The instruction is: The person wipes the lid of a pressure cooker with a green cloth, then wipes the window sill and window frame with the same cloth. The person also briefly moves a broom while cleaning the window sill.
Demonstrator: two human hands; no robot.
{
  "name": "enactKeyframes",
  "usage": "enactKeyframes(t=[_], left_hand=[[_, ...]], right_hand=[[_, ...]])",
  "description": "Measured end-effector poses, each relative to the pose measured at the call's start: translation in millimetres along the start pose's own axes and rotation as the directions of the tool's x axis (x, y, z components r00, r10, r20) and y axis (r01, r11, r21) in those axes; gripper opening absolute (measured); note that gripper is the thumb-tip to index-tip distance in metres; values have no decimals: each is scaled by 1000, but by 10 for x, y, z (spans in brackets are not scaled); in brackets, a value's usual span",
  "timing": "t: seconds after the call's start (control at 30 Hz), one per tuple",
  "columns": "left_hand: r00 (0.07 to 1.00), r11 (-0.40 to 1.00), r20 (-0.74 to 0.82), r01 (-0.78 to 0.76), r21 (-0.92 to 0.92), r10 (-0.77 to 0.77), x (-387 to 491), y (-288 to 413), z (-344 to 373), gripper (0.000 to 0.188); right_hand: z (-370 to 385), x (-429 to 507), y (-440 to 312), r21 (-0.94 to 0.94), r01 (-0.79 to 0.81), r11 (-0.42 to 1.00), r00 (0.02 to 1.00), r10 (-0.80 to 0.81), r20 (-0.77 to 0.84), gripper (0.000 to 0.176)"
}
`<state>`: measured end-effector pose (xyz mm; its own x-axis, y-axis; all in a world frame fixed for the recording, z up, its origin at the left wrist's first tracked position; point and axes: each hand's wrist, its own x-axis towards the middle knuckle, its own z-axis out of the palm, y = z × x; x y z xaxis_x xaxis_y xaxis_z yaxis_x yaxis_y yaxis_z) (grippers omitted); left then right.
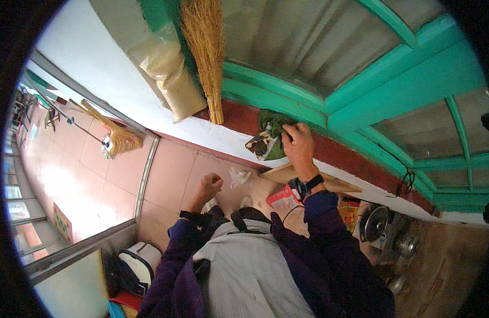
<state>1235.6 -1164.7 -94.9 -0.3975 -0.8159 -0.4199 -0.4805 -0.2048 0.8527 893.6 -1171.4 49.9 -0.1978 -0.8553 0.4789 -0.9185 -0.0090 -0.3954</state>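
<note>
My right hand [299, 145] is at the window sill, its fingers pinching the edge of a dark green cloth bundle [273, 121]. A camouflage-patterned piece [260, 144] and some pale plastic show at the bundle's left side. What the fingertips hold underneath is hidden. My left hand [206, 190] hangs over the tiled floor with its fingers curled in, and nothing shows in it. To its right, a crumpled clear plastic bag [239, 177] lies on the floor. Both wrists wear dark straps.
A straw whisk broom [206, 51] and a clear bag of pale grains [177, 85] stand on the sill against the green window frame [284, 89]. Below it are a wooden board [335, 179], a red bag [282, 198] and a lidded pan [375, 223]. Another broom [125, 141] is beyond the doorway.
</note>
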Motion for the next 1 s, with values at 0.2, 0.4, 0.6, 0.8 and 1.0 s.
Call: enactKeyframes(t=[0.2,0.4,0.6,0.8,1.0], left_hand=[[1000,1000,-18,-18,15,18,-54,-113,-78,27],[999,998,20,40,-41,-39,-231,-105,-230,29],[994,990,31,107,-90,-104,-312,-179,-374,28],[989,984,71,139,-108,-132,-316,-278,-435,29],[983,992,168,95,-85,-79,-168,-151,-316,29]], right_hand=[[240,110,-155,11,54,998,998,-53,-18,26],[890,607,-802,18,194,981,981,-194,13,23],[682,528,-552,-52,94,994,983,-85,162,25],[-287,-74,309,-342,-8,940,992,51,119,28],[-545,-419,732,-367,-156,917,986,124,-109,32]])
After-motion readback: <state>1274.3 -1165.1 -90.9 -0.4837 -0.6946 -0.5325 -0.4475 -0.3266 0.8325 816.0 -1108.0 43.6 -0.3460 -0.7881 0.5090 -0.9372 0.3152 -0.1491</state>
